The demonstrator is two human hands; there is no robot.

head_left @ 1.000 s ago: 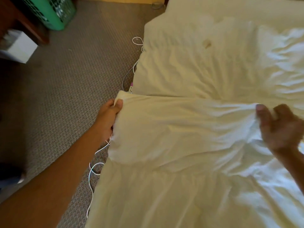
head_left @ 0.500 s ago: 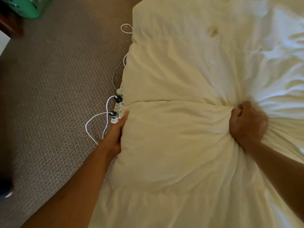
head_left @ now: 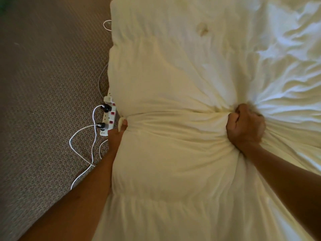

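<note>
**A:** Where's the duvet (head_left: 173, 162) now?

**B:** Spread out, doubled over towards me, its edge right against the power strip (head_left: 108, 115) on the floor (head_left: 43, 101).

**A:** What changed?

**B:** The left hand (head_left: 117, 136) still grips the fold's corner, thumb on top, just beside the strip. A second ago the right hand (head_left: 245, 126) pinched the fold loosely. Now it's a tight fist full of cloth, well apart from the strip.

**A:** Meaning?

**B:** Probably the fold is being hauled taut. Beyond the strip, the stretch with the stain (head_left: 202, 29) isn't folded yet.

The duvet (head_left: 173, 153) fold hides most of the left hand (head_left: 116, 137), fingers included.
</note>
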